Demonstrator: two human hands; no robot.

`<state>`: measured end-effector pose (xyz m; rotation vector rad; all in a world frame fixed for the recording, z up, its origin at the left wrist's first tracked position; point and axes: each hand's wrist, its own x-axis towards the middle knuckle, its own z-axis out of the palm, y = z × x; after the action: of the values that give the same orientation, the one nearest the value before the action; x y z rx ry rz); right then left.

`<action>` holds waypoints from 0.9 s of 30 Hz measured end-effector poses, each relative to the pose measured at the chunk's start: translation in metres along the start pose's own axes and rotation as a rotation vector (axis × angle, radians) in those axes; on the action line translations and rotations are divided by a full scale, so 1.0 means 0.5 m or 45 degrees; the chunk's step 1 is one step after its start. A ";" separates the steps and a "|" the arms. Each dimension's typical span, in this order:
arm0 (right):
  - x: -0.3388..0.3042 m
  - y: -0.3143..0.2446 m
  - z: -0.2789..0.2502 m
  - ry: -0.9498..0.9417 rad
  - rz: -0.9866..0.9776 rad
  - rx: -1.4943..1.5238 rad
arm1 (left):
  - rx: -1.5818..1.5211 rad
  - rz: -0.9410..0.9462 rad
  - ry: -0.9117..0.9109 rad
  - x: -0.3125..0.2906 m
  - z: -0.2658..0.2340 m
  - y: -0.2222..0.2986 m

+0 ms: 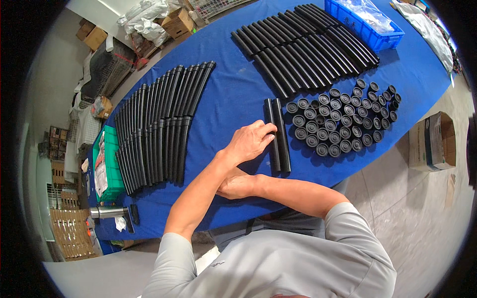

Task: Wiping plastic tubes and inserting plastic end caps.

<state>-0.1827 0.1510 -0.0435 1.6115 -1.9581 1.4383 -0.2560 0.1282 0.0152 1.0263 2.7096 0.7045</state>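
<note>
My left hand [250, 142] has its fingers bent over the left one of two black tubes [271, 110] lying side by side on the blue cloth; the fingertips close against that tube. The second black tube [282, 144] lies right beside it, untouched. My right forearm crosses toward the left, and my right hand [235, 186] is tucked under my left forearm near the wrist. Its fingers are mostly hidden, so what it holds, if anything, does not show. Just right of the two tubes stand many round black ribbed caps [335, 135] in a loose cluster.
Black tubes with collared ends [174, 84] lie in two rows at the left, plain black tubes [293, 49] in two rows at the back. A blue crate [389, 42] and a green crate [115, 174] stand on the blue-covered table [223, 99]. A cardboard box [427, 144] is on the floor, right.
</note>
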 end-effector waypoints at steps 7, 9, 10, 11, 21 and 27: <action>-0.004 -0.002 -0.004 -0.061 0.041 -0.071 | 0.069 -0.161 -0.162 -0.001 -0.005 0.003; 0.005 -0.003 0.001 -0.146 0.072 0.012 | 0.056 -0.288 -0.189 -0.015 -0.013 -0.002; 0.005 -0.005 0.006 -0.154 0.044 0.028 | 0.053 -0.295 -0.171 -0.018 -0.013 -0.003; 0.000 -0.004 0.011 -0.092 0.049 0.033 | 0.053 -0.306 -0.150 -0.016 -0.009 -0.001; -0.023 0.000 0.008 -0.243 0.156 -0.211 | -0.235 -0.483 0.938 -0.127 -0.094 0.010; -0.003 -0.020 -0.019 -0.288 0.209 -0.178 | -0.720 -0.895 1.158 -0.391 -0.131 0.053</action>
<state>-0.1773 0.1601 -0.0348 1.6466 -2.3086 1.1842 -0.1135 -0.0078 0.0821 -0.4982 2.8273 1.9094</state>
